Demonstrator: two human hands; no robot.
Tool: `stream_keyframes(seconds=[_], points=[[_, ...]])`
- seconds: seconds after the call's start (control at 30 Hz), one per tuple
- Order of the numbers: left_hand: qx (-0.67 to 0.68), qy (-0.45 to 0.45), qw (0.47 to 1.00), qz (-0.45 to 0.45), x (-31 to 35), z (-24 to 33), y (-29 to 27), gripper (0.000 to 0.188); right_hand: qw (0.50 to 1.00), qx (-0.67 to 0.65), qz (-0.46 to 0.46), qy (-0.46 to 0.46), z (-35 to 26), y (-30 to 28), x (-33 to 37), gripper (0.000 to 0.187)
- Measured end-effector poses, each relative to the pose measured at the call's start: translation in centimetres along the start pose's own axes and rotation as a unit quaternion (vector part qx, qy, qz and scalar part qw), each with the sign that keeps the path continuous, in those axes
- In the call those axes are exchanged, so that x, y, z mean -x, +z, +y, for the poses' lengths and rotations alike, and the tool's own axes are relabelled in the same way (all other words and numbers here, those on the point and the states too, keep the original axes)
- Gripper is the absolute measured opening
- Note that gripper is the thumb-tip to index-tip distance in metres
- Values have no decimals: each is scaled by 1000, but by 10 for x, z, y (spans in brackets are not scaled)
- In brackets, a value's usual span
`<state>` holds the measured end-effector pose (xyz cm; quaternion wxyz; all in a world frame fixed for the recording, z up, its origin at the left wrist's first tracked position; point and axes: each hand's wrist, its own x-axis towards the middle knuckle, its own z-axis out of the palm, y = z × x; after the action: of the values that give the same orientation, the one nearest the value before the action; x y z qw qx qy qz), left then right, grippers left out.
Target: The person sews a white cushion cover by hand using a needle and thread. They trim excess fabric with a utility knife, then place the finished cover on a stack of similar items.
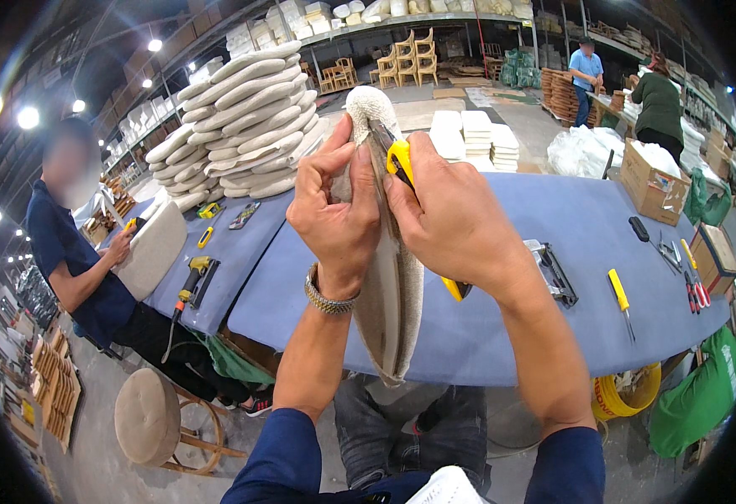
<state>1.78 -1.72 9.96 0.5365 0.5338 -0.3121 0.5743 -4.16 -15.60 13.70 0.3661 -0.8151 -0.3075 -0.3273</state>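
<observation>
An upholstered chair pad (408, 307) in light beige fabric stands on edge in front of me, its narrow rim and underside facing me. The fingers and thumb of my left hand (334, 206) pinch the fabric near its upper end. My right hand (460, 210) is wrapped around a yellow and black utility knife (399, 160). The knife's tip meets the fabric edge close to the rounded top, just beside my left fingers. Its yellow rear end shows below my right palm. Exactly how deep the blade sits cannot be seen.
Under the pad lies a blue-grey covered table (486, 336). A staple gun (557, 273), a yellow-handled screwdriver (618, 290) and red-handled scissors (701, 292) lie right. Stacked pads (250, 118) rise far left. A co-worker (74, 227) stands left, near another staple gun (191, 281).
</observation>
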Motion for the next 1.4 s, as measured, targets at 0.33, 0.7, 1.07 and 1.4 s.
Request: stream_keyframes(seconds=[0.33,0.7,1.07,1.4], points=[[21,-15,1000,8,1,7,3,11,999,-2,-48,-11,4,-7,-3,24],[8,4,1000,20,-2,3,-4,11,997,-6,-70,-15,2,0,-3,25],[30,-47,998,38,-8,14,-12,11,999,-14,-44,-14,-6,12,8,25],[73,-45,994,68,-6,5,-9,11,1000,-8,-16,25,-18,23,10,25]])
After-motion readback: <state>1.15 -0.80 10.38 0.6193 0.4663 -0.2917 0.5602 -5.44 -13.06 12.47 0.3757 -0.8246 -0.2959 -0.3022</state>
